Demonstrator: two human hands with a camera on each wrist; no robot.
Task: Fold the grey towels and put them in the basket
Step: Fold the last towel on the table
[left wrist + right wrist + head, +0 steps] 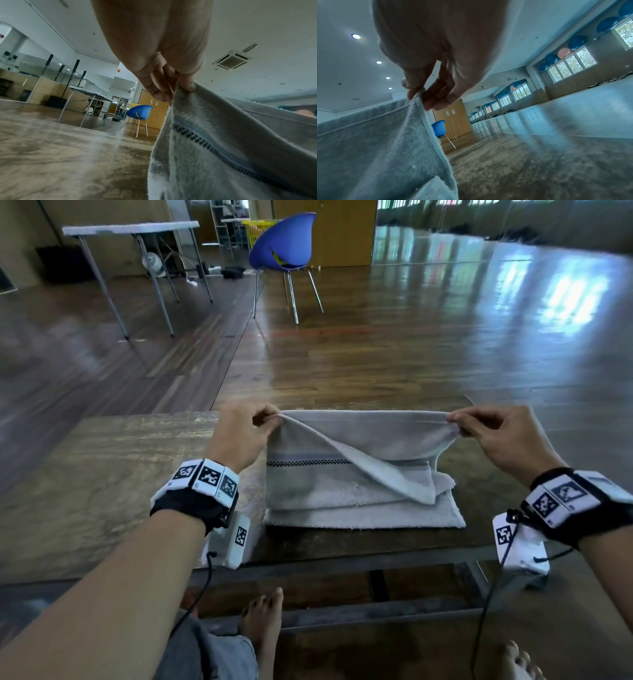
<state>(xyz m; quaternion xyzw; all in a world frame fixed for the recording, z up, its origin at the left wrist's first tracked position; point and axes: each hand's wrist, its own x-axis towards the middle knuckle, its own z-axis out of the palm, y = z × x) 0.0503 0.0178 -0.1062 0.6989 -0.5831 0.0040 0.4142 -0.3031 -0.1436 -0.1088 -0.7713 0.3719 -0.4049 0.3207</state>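
A grey towel (pixel 363 474) with a dark dotted stripe lies partly folded on the low wooden table (pixel 102 474). Its far edge is lifted and stretched between my hands. My left hand (pixel 270 419) pinches the far left corner. My right hand (pixel 455 422) pinches the far right corner. One loose flap hangs diagonally across the folded layers below. In the left wrist view my left hand (pixel 178 92) pinches the towel (pixel 223 155) between thumb and fingers. The right wrist view shows my right hand (pixel 419 94) pinching the towel's (pixel 385 148) edge the same way. No basket for the towels shows nearby.
A blue chair (pixel 284 248) stands on the shiny wooden floor beyond the table, with a yellow basket (pixel 255 229) behind it. A white folding table (pixel 137 231) stands at the far left. My bare feet (pixel 263 614) are under the table's near edge.
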